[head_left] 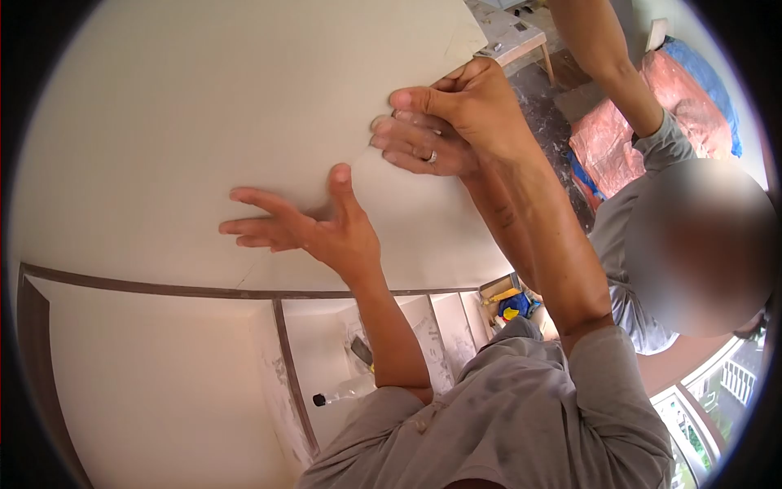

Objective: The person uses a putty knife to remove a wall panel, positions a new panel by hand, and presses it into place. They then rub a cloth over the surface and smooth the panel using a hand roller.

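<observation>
My left hand (309,224) is spread against a large pale panel (179,147), its thumb apart from the fingers and nothing held. Near the panel's upper right edge is my right hand (472,102), its thumb stretched out over the pale surface. Its other fingers are partly hidden behind the thumb, and I see no object in it. Just below, a co-worker's hand (423,147) with a ring lies slightly blurred at the same panel, its forearm passing behind mine.
The co-worker (615,236) stands at the right, another arm (599,61) raised. Behind are a work table (521,45) and pink sheeting (607,134). Below the panel are shelf compartments (155,359), a clear bottle (346,393) and a box of yellow and blue things (511,304).
</observation>
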Demonstrator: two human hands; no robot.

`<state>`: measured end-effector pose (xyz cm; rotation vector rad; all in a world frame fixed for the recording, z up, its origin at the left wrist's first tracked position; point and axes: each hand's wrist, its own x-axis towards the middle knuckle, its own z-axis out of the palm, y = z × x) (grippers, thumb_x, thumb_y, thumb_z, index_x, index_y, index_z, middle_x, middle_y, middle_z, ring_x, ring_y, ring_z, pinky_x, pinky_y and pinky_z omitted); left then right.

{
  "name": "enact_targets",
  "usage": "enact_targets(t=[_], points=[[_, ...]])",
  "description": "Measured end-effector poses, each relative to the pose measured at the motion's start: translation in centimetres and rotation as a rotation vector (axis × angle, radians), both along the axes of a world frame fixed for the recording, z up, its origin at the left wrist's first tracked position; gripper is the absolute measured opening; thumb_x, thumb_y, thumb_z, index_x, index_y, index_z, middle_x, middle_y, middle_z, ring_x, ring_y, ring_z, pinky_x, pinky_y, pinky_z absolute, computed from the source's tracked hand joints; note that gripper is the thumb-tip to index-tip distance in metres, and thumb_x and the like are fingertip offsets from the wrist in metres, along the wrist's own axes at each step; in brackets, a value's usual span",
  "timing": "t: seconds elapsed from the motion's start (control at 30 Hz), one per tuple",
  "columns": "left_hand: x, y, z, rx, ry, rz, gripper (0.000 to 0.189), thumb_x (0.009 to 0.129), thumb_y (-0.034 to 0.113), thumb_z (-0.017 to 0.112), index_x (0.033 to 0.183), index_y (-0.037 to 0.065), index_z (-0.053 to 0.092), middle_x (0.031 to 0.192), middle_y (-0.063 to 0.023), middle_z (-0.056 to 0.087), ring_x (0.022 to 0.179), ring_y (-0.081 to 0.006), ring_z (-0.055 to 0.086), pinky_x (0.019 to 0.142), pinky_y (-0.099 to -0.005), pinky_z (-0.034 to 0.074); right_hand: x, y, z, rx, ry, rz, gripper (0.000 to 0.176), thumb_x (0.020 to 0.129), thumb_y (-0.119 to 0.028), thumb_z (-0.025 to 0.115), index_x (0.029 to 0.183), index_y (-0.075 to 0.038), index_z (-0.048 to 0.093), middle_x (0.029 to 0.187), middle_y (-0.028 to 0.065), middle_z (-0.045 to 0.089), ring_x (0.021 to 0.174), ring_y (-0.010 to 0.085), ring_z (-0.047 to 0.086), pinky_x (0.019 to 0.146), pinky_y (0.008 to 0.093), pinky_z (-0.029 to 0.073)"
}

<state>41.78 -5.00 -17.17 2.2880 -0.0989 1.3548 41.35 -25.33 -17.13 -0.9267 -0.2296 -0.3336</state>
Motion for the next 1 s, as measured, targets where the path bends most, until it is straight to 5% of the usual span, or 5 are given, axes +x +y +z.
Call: enact_targets(t=[0.2, 0.4, 0.6, 0.73, 1.0], points=[[0.4, -0.1, -0.1, 0.029, -0.047, 0.028, 0.113, 0.078, 0.070, 0.070, 0.161, 0.026, 0.007, 0.161, -0.0300, -0.012, 0.149, -0.0508, -0.009, 0.111, -0.0729, 0.011, 1.8, 0.2, -0.8, 0.084, -0.027, 0.060, 0.014, 0.081, -0.003, 0.078, 0.083, 0.007, 0.068, 0.070, 0.0130, 0.069, 0.061, 0.0206, 0.070, 0.051, 0.0346, 0.061], [0.0, -1.0, 0.4, -0.039, -0.008, 0.026, 0.114, 0.078, 0.070, 0.070, 0.161, 0.024, 0.006, 0.161, -0.0303, -0.012, 0.148, -0.0520, -0.011, 0.110, -0.0737, 0.007, 0.5, -1.0, 0.2, -0.056, 0.063, 0.103, 0.038, 0.078, -0.018, 0.083, 0.096, 0.013, 0.070, 0.080, 0.0149, 0.072, 0.068, 0.0164, 0.069, 0.059, 0.0305, 0.057], [0.4, -1.0, 0.4, -0.091, -0.003, -0.042, 0.119, 0.074, 0.070, 0.073, 0.161, 0.021, 0.009, 0.161, -0.0284, -0.016, 0.145, -0.0549, -0.016, 0.109, -0.0744, -0.003, -1.5, 0.1, -2.6, -0.393, -0.030, -0.722, 0.039, 0.086, -0.017, 0.070, 0.115, 0.009, 0.065, 0.097, 0.0203, 0.072, 0.099, 0.0272, 0.070, 0.083, 0.0353, 0.056], [0.5, -0.6, 0.4, -0.094, 0.001, -0.001, 0.117, 0.075, 0.070, 0.073, 0.161, 0.021, 0.009, 0.162, -0.0279, -0.013, 0.147, -0.0534, -0.014, 0.110, -0.0735, 0.001, -4.6, 5.4, -4.6, -0.774, -0.562, -0.738, 0.037, 0.088, -0.008, 0.060, 0.122, 0.006, 0.062, 0.124, 0.0206, 0.065, 0.122, 0.0319, 0.059, 0.103, 0.0412, 0.047], [0.7, 0.1, -0.6, -0.101, -0.103, -0.070, 0.110, 0.079, 0.064, 0.073, 0.161, 0.021, 0.012, 0.163, -0.0260, -0.008, 0.148, -0.0512, -0.010, 0.113, -0.0706, 0.008, -4.2, 14.4, -3.0, -0.938, -0.481, -1.079, 0.056, 0.088, -0.014, 0.061, 0.138, 0.007, 0.045, 0.146, 0.0239, 0.046, 0.139, 0.0402, 0.042, 0.109, 0.0460, 0.042]])
